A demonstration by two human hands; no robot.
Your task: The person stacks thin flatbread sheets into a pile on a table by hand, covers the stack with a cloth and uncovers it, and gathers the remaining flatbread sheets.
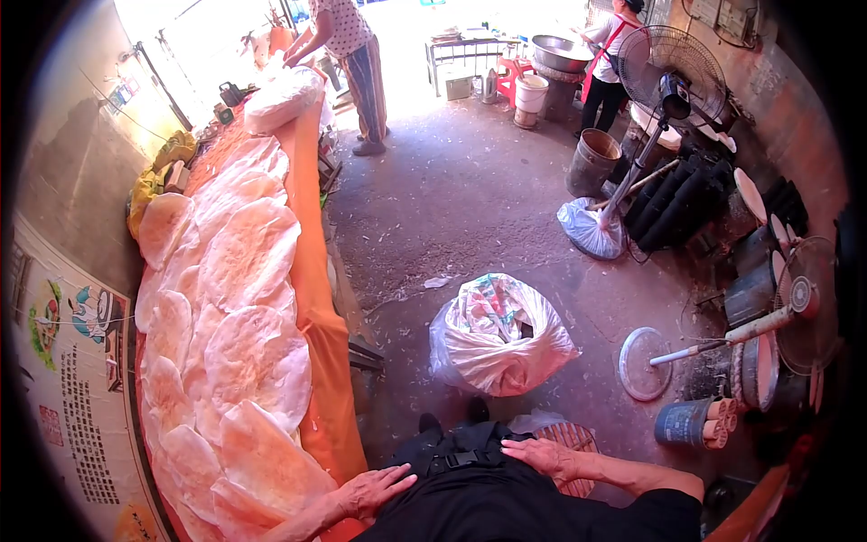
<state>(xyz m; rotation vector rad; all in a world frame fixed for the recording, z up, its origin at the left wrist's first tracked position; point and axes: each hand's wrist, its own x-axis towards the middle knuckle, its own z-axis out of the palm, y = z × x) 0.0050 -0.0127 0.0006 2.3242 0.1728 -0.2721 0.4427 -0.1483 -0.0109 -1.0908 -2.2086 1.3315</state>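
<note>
My left hand (375, 490) lies flat against my dark clothing at the left hip, its fingers stretched out and holding nothing. On the other side my right hand (546, 458) rests on my right thigh, also empty with the fingers extended. Close by my left forearm, large thin round flatbreads (257, 357) overlap along a long table with an orange cloth (318, 361). A white sack (506, 348), open at the top with a printed bag inside, stands on the floor just beyond my feet. A red slatted basket or stool (573, 440) is partly hidden beside my right arm.
A person (348, 63) stands at the table's far end; another person (614, 59) is by a large metal basin (562, 54). Standing fans (673, 95) (795, 298), a rusty bucket (593, 163) and a blue bucket of cylindrical briquettes (684, 423) line the right side.
</note>
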